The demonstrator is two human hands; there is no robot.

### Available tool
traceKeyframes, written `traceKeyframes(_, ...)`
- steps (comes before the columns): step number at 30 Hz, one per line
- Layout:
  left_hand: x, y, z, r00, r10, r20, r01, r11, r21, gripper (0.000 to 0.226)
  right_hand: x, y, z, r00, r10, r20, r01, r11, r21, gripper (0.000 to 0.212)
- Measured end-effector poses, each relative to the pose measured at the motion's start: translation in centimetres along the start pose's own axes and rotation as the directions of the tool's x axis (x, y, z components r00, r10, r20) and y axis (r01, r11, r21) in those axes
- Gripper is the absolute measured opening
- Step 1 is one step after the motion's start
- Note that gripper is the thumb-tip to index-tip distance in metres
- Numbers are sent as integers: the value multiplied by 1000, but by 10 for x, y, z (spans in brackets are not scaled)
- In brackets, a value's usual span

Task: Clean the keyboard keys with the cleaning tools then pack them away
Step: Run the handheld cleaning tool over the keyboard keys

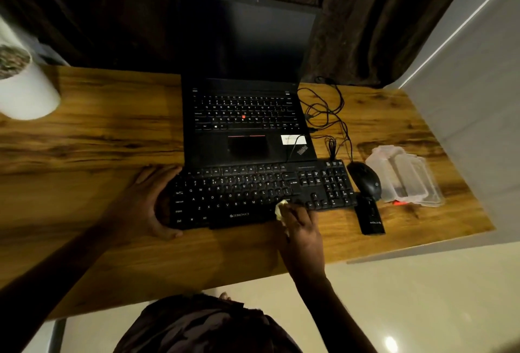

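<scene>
While our left hand (149, 200) curls its grip round the left end of the black plastic keyboard (247, 192) (flat on the wooden surface (84, 141)), our right hand (302, 228) pinches a pale crumpled cloth (281, 209) against its keys.

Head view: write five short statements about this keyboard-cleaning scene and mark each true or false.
1. The left hand grips the keyboard at its left end. True.
2. The right hand holds a pale cloth to the keyboard. True.
3. The mouse lies left of the keyboard. False: it lies to its right.
4. The laptop is closed. False: it stands open, its screen dark.
5. A clear plastic case sits right of the mouse. True.
</scene>
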State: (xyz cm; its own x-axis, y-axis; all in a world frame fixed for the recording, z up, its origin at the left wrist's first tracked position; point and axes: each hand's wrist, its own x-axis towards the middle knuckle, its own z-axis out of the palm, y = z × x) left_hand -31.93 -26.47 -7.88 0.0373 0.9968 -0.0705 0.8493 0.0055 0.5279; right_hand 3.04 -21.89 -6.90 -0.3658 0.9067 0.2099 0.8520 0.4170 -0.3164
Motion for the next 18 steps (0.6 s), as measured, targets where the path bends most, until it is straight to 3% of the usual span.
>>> traceKeyframes(3,0,1,0,1000,11,-4,-11,1000,-13,138,3,8,-5,999,-26,35,26,1000,-5,37)
traceKeyframes(5,1,0,1,1000,16,-2,-16,1000,-10,138,7,20,-10,999,-10,-34,9,1000,-20,24)
traceKeyframes(9,1,-4,3,1000,3,9,-3,1000,-4,140,10,21,-13,983,182,3,-182,983,-13,39)
traceKeyframes(14,0,-3,3,1000,11,1,-11,1000,17,139,11,6,-10,994,67,86,-64,997,-39,40)
traceKeyframes(18,0,-5,4,1000,17,-10,-17,1000,11,140,13,29,-20,967,232,104,-225,971,-80,33)
